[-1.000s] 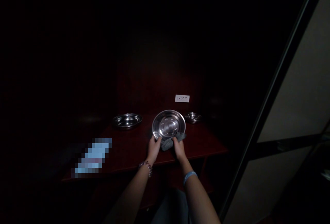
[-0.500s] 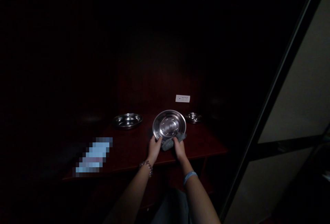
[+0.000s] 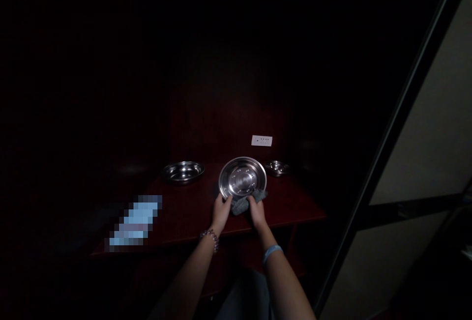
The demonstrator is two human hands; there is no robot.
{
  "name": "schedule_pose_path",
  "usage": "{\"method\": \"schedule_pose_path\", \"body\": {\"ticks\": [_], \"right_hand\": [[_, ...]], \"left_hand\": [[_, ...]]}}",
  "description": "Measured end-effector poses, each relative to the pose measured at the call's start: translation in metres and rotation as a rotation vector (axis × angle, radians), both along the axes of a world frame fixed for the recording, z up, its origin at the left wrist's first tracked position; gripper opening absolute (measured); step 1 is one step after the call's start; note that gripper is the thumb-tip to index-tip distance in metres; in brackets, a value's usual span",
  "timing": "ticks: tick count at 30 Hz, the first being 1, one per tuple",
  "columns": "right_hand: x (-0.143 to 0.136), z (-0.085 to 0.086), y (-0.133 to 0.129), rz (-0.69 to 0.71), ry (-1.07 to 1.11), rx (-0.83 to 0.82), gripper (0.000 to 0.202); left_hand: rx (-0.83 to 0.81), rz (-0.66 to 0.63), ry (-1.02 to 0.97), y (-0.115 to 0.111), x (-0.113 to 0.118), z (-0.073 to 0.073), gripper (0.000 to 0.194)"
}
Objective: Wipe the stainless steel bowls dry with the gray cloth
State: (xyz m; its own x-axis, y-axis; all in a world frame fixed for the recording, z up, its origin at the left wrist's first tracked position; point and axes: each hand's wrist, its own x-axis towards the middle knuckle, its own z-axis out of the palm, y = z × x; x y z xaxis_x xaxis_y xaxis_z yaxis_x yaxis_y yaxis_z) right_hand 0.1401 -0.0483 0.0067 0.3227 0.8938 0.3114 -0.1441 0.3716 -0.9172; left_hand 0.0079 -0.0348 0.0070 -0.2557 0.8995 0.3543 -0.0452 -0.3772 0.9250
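Head view: the left hand (image 3: 221,209) pinches the near-left rim of a shiny metal bowl (image 3: 242,177), its thumb on the near side and its other fingers mostly hidden behind. The right hand (image 3: 255,209) pinches a bunched grey cloth (image 3: 240,206) at the bowl's near-right edge; its thumb shows, but how its hidden fingers lie cannot be told. The bowl is tilted with its inside toward the camera, above the dark red table (image 3: 177,217); whether its underside touches the wood is hidden. The cloth covers part of the rim.

Farther back on the table, 1 metal dish (image 3: 183,172) sits to the left. A smaller metal dish (image 3: 277,168) sits to the right, too dim to tell whether it is 1 piece or several stacked. A white socket plate (image 3: 261,140) is on the back wall, its small holes hard to read. At the table's left, a pixelated pale-blue patch (image 3: 134,221) conceals whatever is there. Both forearms are cut off by the bottom edge, and darkness swallows the upper wall.
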Motion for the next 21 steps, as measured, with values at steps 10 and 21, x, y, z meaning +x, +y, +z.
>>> {"method": "schedule_pose_path", "body": {"ticks": [10,21], "right_hand": [[0.0005,-0.0047,0.0045,0.004,0.031,0.01,0.031],[0.0017,-0.0052,0.005,0.02,0.004,-0.002,0.029]], "left_hand": [[0.01,-0.004,-0.008,0.0021,0.0007,-0.0012,0.033],[-0.003,-0.007,0.007,0.0021,0.0008,-0.0018,0.034]]}}
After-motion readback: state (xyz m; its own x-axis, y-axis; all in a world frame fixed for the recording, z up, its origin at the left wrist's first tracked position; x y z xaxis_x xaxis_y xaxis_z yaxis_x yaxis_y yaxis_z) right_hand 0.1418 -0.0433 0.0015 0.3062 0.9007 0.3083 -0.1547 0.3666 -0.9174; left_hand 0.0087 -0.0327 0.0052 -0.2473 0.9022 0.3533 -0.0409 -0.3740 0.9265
